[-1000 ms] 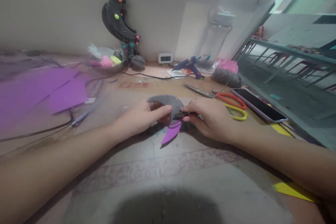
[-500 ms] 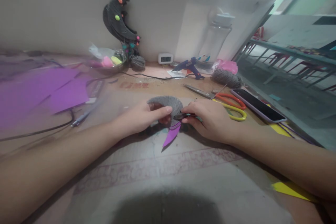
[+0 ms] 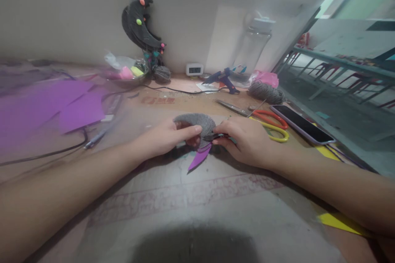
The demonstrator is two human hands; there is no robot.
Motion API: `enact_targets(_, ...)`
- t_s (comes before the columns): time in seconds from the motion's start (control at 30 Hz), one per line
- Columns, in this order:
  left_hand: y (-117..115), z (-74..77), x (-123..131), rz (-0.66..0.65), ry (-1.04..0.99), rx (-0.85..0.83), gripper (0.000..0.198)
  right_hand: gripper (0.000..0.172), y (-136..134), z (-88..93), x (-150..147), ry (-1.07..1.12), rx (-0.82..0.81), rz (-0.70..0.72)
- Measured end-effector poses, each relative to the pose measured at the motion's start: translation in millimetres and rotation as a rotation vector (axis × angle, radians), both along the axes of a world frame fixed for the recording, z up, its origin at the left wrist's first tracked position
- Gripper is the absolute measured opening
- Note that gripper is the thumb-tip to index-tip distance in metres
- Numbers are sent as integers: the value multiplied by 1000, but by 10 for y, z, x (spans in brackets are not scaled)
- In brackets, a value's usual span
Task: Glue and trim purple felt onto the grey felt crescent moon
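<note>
My left hand grips a crescent closely wound with grey yarn, the thumb pressed on its front face. From the lower end of the winding sticks out a bare purple tip, pointing down and left. On the right edge of the crescent, my right hand is closed, thumb and forefinger pinching a dark grey strand of yarn that lies against the winding. Its other fingers are hidden behind the hand. Both hands are just above the table.
Scissors, a phone and a grey yarn skein lie on the right. Behind are a glue gun, a small clock and a bowl. Purple sheets and a pen lie left. A dark crescent hangs on the wall.
The purple tip has swung slightly up and to the left as the crescent tilts a little. Both hands keep nearly the same place and grip.
</note>
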State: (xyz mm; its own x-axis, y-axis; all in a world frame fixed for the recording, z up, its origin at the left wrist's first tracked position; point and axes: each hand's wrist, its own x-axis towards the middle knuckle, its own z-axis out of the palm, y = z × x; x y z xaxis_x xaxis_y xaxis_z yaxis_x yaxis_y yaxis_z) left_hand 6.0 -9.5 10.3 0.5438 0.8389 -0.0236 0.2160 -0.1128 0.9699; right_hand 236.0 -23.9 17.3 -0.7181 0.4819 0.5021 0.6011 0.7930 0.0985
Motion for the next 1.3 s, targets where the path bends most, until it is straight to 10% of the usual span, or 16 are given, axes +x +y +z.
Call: enact_targets(1.3, 9, -8, -1, -1, -9, -44, 30, 30, -8, -17, -18, -22, 84, 54)
